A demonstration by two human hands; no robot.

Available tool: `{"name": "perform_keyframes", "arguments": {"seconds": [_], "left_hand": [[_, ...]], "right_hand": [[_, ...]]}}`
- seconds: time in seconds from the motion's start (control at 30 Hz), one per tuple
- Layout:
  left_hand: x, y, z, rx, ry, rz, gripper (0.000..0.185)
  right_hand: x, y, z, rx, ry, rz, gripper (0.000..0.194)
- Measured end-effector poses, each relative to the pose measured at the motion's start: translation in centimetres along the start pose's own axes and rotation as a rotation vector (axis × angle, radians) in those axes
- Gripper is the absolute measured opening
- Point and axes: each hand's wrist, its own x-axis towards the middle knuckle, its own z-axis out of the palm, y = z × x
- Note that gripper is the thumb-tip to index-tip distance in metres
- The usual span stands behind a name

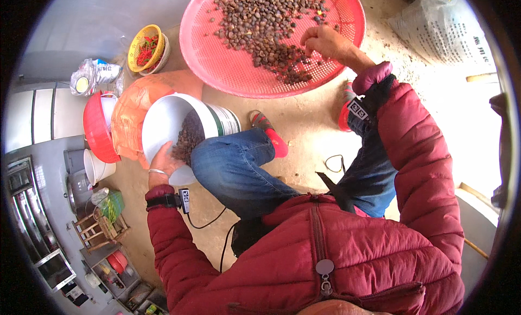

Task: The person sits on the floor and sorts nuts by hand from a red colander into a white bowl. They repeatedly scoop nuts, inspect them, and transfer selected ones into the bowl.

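Note:
Dark brown nuts or large seeds (260, 20) lie heaped across a round pink plastic sieve tray (203, 42). Over the tray's right side is my right hand (327, 43), fingers curled close to the scattered seeds; whether it pinches one is unclear. A white plastic bucket (160, 115) with a green band tilts against my knee, its mouth towards me. Seeds (189, 138) lie inside it. My left hand (166, 159) is at the bucket's mouth, slightly blurred, fingers reaching over the rim beside those seeds. Its grip cannot be made out.
An orange woven sack (134, 99) leans behind the bucket, beside a red basket (95, 127). Further back sits a yellow basket of red chillies (147, 50). A white printed sack (447, 34) stands at the right. My sandalled foot (260, 119) is below the tray. A cable (207, 226) hangs near my left wrist.

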Motion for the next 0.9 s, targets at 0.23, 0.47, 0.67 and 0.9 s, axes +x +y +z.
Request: {"name": "perform_keyframes", "arguments": {"seconds": [0.23, 0.47, 0.67, 0.9], "left_hand": [[-0.6, 4.4, 4.3, 0.241, 0.092, 0.276, 0.042], [-0.2, 14.8, 16.7, 0.7, -0.096, 0.681, 0.023], [3.7, 19.0, 28.4, 1.01, -0.108, 0.836, 0.025], [9.3, 22.5, 37.1, 1.325, -0.172, 1.078, 0.034]], "right_hand": [[0.5, 0.8, 0.2, -0.072, -0.046, -0.022, 0.02], [1.1, 2.0, -4.2, -0.292, -0.153, -0.055, 0.022], [3.4, 3.0, -11.3, -0.497, -0.115, -0.079, 0.019], [12.6, 2.0, -12.5, -0.649, -0.027, -0.412, 0.026]]}}
